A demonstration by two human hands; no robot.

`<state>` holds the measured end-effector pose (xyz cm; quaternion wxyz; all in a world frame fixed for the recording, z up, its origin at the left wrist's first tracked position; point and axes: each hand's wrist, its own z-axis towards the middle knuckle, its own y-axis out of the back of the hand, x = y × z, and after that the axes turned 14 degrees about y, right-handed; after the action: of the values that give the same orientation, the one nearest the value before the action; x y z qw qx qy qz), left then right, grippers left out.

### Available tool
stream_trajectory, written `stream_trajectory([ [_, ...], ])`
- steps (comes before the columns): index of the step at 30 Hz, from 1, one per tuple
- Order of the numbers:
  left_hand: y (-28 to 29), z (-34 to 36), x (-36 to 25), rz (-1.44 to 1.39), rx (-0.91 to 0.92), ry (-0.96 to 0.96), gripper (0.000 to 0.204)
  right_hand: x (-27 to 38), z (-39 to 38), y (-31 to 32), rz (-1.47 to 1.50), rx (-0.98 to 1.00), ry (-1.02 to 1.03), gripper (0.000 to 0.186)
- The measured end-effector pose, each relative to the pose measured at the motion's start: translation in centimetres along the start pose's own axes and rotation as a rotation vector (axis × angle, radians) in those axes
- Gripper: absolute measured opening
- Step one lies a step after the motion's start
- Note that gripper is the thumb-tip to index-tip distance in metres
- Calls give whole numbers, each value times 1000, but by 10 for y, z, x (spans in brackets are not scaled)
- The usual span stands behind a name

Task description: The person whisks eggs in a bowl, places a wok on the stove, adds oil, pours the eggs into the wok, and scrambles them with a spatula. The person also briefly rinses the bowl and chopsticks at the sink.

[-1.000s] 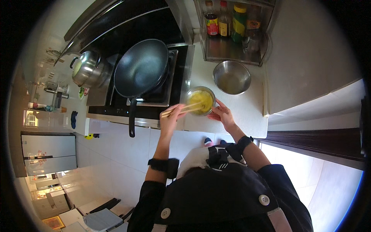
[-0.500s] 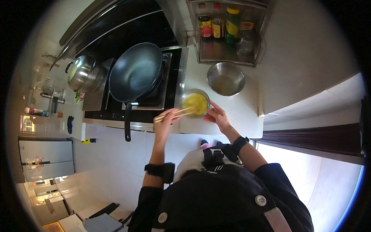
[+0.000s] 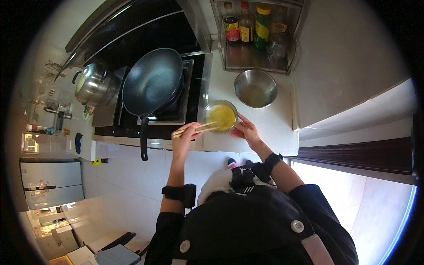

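Chopsticks (image 3: 203, 126), 2 slim, straight, pale wood-coloured sticks, slant from your left hand (image 3: 186, 132) into a small, round, shiny grey-rimmed bowl (image 3: 221, 102). Smooth yellow liquid (image 3: 223, 115) with paler patches lies inside it. Whether the bowl is glass or metal, you cannot tell from this view.

Take the wide, black, deep-curved wok (image 3: 152, 81) as your landmark: its inner face is dark and softly glossy, and its long, straight black handle (image 3: 144, 139) points toward you. The bowl sits to the right of the wok and closer to you, over the pale, smooth, flat counter (image 3: 274, 126).

Your left hand is closed, fingers bent and pinched around the chopsticks, to the right of the wok's handle. Your right hand (image 3: 247, 133), farther right of the wok, is half open: its fingers curve against the bowl's right, near side, and it has hold of the bowl there.

Right of the wok also stands a wider, brushed-looking steel bowl (image 3: 255, 88), round with sloping walls. Beyond that, up and right of the wok, a metal rack (image 3: 243, 57) carries bottles (image 3: 232, 28) with coloured labels. Left of the wok is a rounded, mirror-bright steel pot (image 3: 93, 86).
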<state>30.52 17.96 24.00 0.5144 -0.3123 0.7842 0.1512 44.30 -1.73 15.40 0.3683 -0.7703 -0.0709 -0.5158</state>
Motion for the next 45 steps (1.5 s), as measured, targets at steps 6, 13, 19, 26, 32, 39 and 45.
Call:
stream_trajectory([
  [6,1,3,5,-30,122,-18,27,-3,1,-1,27,-15,-32,57],
  [13,5,-6,13,-128,38,23,24,6,12,-14,-132,-93,-55,23],
  [19,-1,-33,21,-108,-90,-117,23,18,4,-26,-236,-2,-104,17],
  [26,27,-120,31,-231,-290,-246,18,29,-38,-71,-375,270,-160,20],
  [32,93,-217,40,-170,-574,-94,20,1,-73,-143,-397,504,-237,20],
  [39,189,-297,55,-281,-759,-186,19,-71,-121,-249,-386,641,-289,17],
  [45,278,-383,67,-295,-869,-157,17,-138,-161,-351,-350,728,-313,15],
])
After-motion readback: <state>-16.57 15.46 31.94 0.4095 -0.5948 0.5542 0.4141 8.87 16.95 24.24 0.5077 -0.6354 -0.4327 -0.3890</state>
